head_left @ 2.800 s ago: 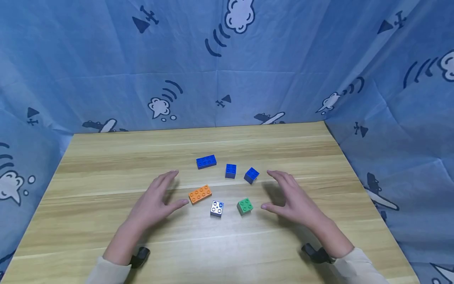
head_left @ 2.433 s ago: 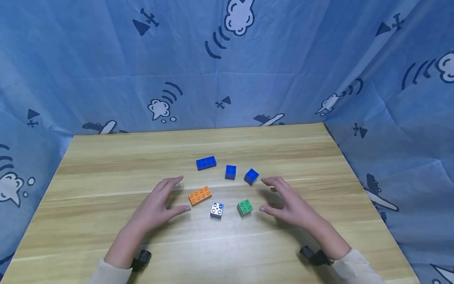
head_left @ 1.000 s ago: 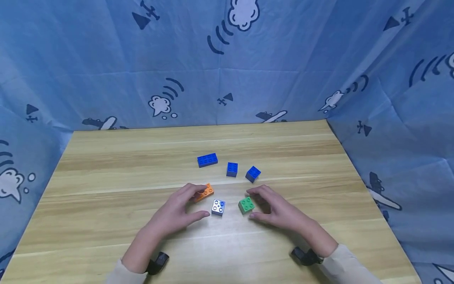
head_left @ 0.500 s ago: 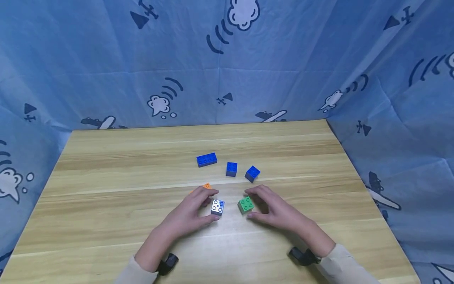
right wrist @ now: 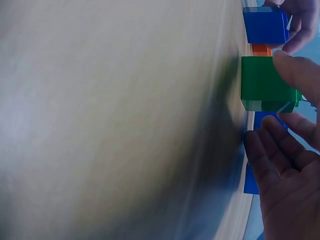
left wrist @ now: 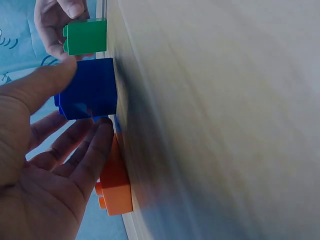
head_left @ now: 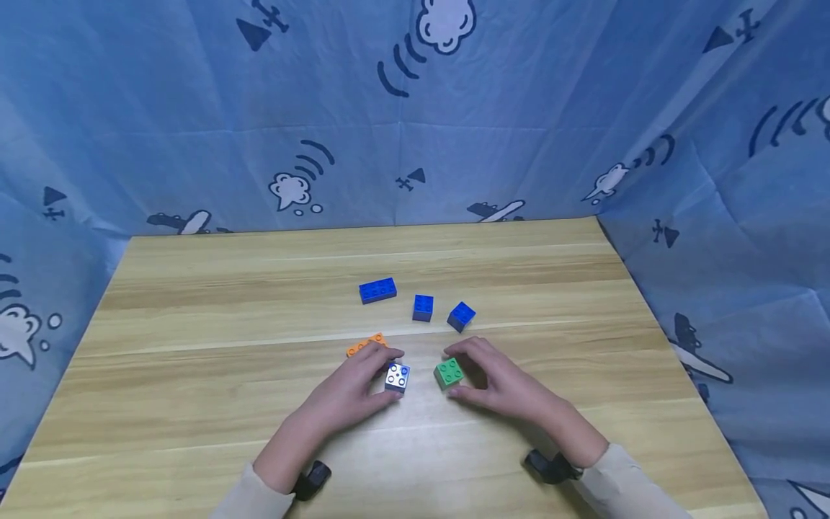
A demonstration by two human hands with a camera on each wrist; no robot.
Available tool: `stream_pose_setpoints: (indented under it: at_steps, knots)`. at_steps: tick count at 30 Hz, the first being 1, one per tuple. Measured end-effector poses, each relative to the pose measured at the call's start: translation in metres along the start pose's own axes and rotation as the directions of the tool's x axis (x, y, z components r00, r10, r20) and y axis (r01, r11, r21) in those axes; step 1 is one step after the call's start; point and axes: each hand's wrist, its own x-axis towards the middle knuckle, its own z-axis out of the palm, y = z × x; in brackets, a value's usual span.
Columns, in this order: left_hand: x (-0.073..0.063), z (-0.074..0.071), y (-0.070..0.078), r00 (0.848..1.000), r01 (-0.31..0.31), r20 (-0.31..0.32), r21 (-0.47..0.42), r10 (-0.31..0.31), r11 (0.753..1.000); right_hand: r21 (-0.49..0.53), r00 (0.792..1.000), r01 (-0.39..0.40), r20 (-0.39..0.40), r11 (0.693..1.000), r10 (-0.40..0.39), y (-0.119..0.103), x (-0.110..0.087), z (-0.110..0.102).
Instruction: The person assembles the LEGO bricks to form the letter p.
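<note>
My left hand (head_left: 344,393) is at a small square blue toy brick (head_left: 397,378), its studded top pale with glare in the head view. Thumb and index finger pinch its near and far sides; the left wrist view shows the thumb against the blue brick (left wrist: 92,87). My right hand (head_left: 512,378) pinches a square green toy brick (head_left: 449,373) between thumb and index finger, while its other fingers extend beyond the green brick (right wrist: 265,82) in the right wrist view. Both bricks sit studs up. Behind the left fingers lies an orange long brick (head_left: 364,345), partly hidden.
Farther back on the wooden table (head_left: 246,303) are a long blue brick (head_left: 378,290) and two square blue ones, one straight (head_left: 423,308) and one turned (head_left: 462,316). A blue patterned cloth (head_left: 350,108) hangs behind the table and along its sides.
Both hands have come inward from wide apart. The left passed over the orange brick to the square blue brick, and the right closed in on the green one. The bricks stay in place.
</note>
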Motion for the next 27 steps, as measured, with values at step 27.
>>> stream_pose_setpoints:
  at_steps: [27]
  knots:
    - [0.012,0.008,0.009,0.999,0.036,-0.006,0.077,-0.035,0.996,0.051,0.998,-0.042,0.057,0.998,0.039,0.0,0.003,0.002]
